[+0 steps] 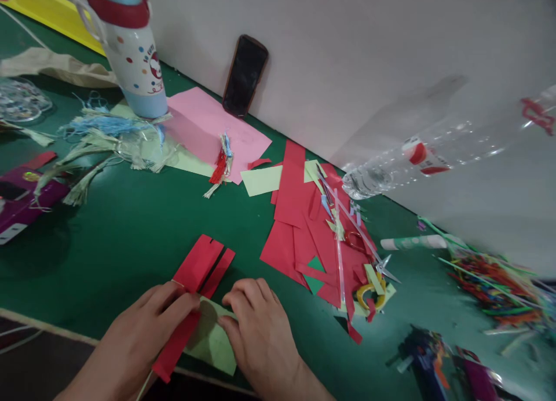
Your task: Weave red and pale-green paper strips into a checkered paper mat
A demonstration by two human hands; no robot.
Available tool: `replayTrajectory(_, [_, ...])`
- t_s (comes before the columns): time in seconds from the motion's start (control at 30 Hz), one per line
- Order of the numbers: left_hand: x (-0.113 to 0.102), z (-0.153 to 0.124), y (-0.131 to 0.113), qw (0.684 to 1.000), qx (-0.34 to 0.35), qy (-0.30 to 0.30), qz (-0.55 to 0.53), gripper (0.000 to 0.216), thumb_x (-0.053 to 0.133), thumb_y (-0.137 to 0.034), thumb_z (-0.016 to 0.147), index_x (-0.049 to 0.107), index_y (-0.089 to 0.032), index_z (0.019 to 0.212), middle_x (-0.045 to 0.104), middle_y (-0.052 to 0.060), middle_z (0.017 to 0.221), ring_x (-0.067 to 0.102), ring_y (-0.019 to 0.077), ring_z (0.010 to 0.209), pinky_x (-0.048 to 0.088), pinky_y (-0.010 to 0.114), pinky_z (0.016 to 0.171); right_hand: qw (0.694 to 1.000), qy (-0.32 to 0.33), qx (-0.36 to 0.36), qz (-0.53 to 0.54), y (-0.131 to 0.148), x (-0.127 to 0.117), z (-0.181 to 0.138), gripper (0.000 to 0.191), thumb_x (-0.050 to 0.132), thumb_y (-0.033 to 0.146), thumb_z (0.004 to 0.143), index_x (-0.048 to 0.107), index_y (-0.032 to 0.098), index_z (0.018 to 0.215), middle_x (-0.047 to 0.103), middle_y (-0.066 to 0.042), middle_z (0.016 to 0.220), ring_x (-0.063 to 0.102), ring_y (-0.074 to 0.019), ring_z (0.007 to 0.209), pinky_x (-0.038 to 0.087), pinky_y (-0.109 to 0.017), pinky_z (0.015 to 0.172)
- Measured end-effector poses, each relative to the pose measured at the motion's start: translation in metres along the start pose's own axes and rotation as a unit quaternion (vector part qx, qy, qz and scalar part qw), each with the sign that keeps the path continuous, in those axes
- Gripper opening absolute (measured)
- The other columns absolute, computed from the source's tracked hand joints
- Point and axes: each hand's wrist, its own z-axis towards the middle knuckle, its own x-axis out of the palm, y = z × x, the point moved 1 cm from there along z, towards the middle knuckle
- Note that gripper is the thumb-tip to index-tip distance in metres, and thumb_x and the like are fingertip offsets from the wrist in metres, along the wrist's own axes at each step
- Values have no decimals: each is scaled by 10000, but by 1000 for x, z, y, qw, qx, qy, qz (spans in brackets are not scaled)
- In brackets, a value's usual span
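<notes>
A: Hands, what've you got?
B: Both low, at the near edge of the green desk (130, 233). My left hand (143, 325) has its fingers held together, flat on a long red paper strip (200, 273), pressing it down. Can't tell if the thumb's tucked under to pinch. My right hand (260, 325) is curled, fingertips down on a pale green paper piece (212, 343), thumb at its edge. Pinning it, I'd say, but a real grip? Can't tell.
A: Where's the strip exactly?
B: Diagonal. Near end reaches abt the desk edge beside my left hand, far end points away. It crosses over the green piece, touching it.
A: How far along?
B: By the look of it, the far end already has a lengthwise slit, so cutting's begun. Strip and green piece aren't visibly joined, and I see no glue or tape on them.
A: Around it?
B: To the right, a heap of red paper offcuts (304, 227) w/ small scissors (382, 268) on its near side. Further back there's a pink paper sheet (204, 123), a black phone (244, 75) leaning on the wall, and a white-and-blue flask (134, 53) w/ pale fringed tassels (104, 134) at its foot.
A: Anything unclear?
B: My hands cover where the two papers meet. Bottom right is blurred: some tool (425, 349), poss. a glue gun. Flask top is cut off.
</notes>
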Motion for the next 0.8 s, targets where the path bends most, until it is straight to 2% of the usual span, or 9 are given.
replayTrajectory(0.2, [-9,1,-10,1000,-22,0,14,367,489,-194,710,627,-310,1030,644,36,1112,631,220,958,488,253,694,1000,-14,6,-25,6,3,2,112,675,137,846,585,203,834,623,-29,958,541,-223,824,431,-376,678])
replayTrajectory(0.37, [-19,4,-22,1000,-14,4,16,323,489,-222,747,613,-302,1034,644,41,1082,627,227,945,477,263,682,997,-29,-30,-69,9,9,-1,106,637,103,852,581,192,830,634,-30,887,550,-226,784,404,-376,654])
replayTrajectory(0.57, [-16,2,-16,1000,-6,3,6,371,485,-201,731,590,-306,1071,632,40,1131,617,231,994,486,262,714,999,25,9,-42,11,3,4,154,664,114,840,600,194,956,656,-35,876,575,-241,805,417,-375,700])
replayTrajectory(0.8, [-13,3,-8,999,13,33,-12,378,491,-193,772,595,-312,1115,635,29,1141,621,212,1016,501,256,779,998,45,27,-24,12,0,7,81,605,153,895,600,211,839,642,-17,862,552,-215,803,395,-344,697])
